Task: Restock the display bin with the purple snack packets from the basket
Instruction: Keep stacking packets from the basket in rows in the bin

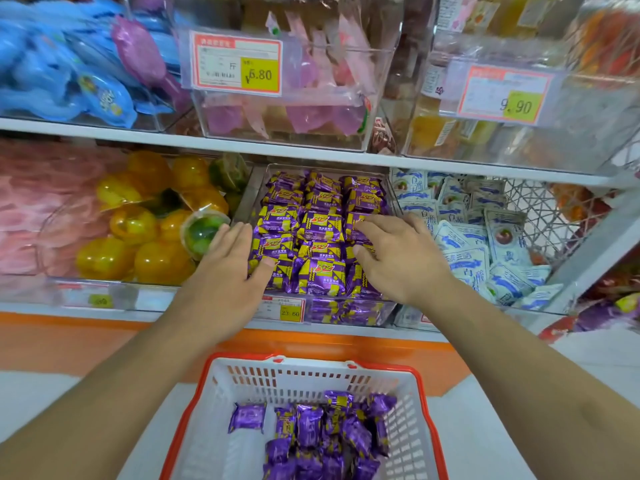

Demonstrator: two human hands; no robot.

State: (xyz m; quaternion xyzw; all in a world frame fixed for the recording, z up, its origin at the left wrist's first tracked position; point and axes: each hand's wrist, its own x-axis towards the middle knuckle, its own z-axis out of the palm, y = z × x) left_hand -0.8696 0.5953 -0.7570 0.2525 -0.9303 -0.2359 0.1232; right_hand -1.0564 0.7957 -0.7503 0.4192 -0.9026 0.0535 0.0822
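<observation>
While both hands reach into the clear plastic display bin (258, 174) on the lower shelf, two rest on its contents: the left hand (230, 261) lies flat with fingers straight and close together along the bin's left side, thumb touching a packet, and the right hand (398, 251) sits on the right side with fingers loosely spread and slightly bent over the wrappers, pinching nothing that can be made out. Purple snack packets (320, 226) fill the bin in three rough columns, about five rows deep; they are small, pillow-shaped, in glossy crinkled foil with yellow patches. One basket (420, 386) stands near, below the shelf: white perforated plastic walls, red rim, with roughly a dozen more purple packets (311, 424) heaped toward its right side. Left of the bin lie round yellow jelly cups (162, 258) in smooth, shiny plastic; right of it are flat pale blue sachets (464, 237). Two price tags (237, 64) with yellow squares hang on the clear bins of the upper shelf, far from the basket.
</observation>
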